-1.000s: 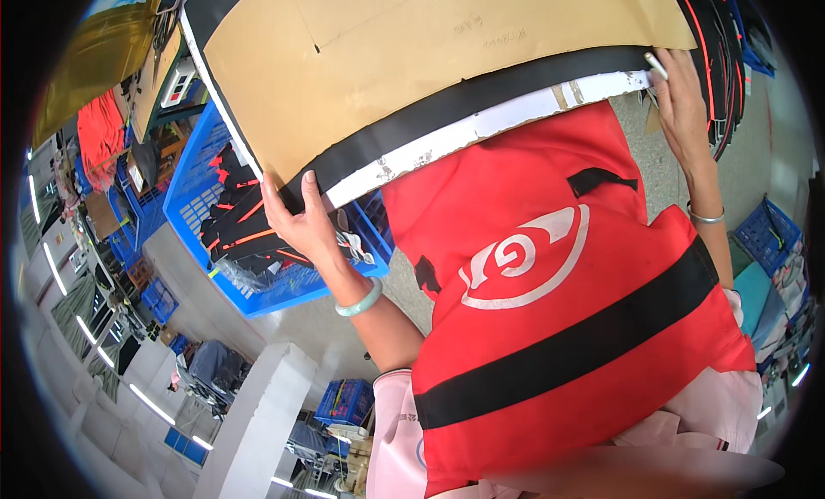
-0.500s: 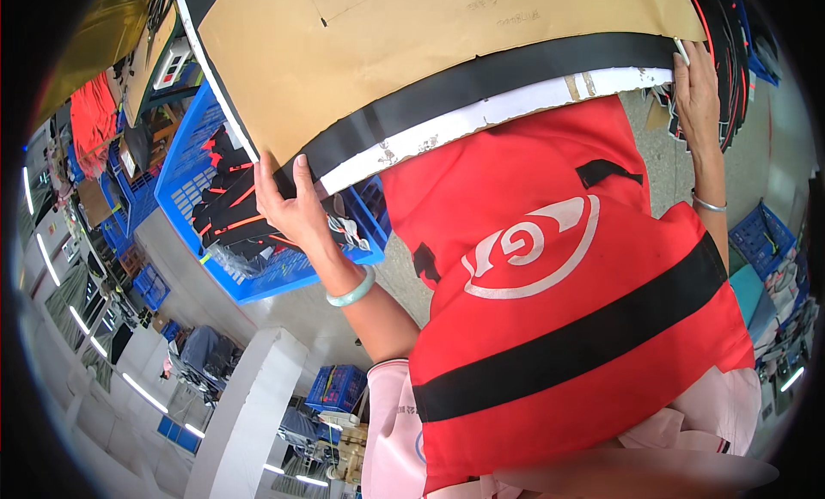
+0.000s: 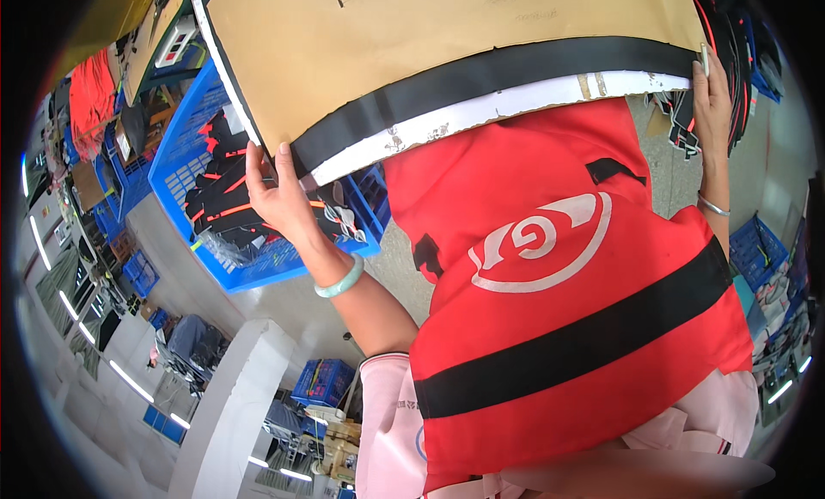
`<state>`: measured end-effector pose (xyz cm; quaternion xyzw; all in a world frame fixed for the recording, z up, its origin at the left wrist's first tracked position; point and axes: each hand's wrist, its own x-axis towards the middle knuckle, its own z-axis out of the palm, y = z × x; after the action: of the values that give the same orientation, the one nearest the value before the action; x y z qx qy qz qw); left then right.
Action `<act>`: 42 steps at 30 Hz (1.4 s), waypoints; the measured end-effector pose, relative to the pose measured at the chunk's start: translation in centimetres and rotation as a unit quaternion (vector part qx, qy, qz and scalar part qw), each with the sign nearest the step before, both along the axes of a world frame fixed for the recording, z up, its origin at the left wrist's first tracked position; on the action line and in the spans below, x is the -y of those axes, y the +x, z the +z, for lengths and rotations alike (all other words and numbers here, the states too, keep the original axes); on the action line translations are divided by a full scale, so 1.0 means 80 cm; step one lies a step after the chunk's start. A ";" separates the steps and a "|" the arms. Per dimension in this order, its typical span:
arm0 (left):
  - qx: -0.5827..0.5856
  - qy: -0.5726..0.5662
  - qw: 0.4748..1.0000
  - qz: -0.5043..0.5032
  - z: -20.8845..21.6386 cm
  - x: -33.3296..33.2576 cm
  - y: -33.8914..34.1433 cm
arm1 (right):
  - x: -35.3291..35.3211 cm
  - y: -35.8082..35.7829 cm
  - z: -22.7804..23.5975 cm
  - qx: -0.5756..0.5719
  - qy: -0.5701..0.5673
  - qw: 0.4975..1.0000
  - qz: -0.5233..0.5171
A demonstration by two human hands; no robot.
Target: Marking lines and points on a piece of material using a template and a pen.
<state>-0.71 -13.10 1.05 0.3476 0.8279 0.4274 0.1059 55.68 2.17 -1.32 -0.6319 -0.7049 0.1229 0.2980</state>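
A tan cardboard pattern piece (image 3: 447, 35) with a curved near edge lies over black fabric (image 3: 516, 65), which shows as a band along that curve. Under both is a white board (image 3: 481, 104) with a worn, scuffed edge. At the near left corner, my left hand (image 3: 279, 194) rests with thumb and index finger stretched apart, the thumb on the fabric and the index at the board's side. Over at the right corner, my right hand (image 3: 711, 104) has its fingers closed on a slim white stick (image 3: 705, 59), its exact kind unclear, beside the pattern's edge.
Below the board on the left stands a blue plastic crate (image 3: 266, 280) of black pieces with orange-red trim. More black, red-edged pieces (image 3: 737, 78) hang at the right. A red apron (image 3: 550, 327) covers my front. A pale pillar (image 3: 232, 396) rises lower left; another blue crate (image 3: 756, 250) sits right.
The view has shifted a little. My left hand and the board's near left corner appear slightly farther left; my right hand, with the white stick, appears slightly farther right.
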 end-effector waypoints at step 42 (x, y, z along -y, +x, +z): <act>0.218 -0.228 0.945 -0.083 0.055 -0.016 -0.099 | -0.059 -0.033 0.069 -0.033 -0.248 0.962 -0.108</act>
<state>-8.63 -11.83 5.45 0.2796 0.8284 0.2819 0.3951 53.02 6.92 4.21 -0.7537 -0.5698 0.2819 0.1666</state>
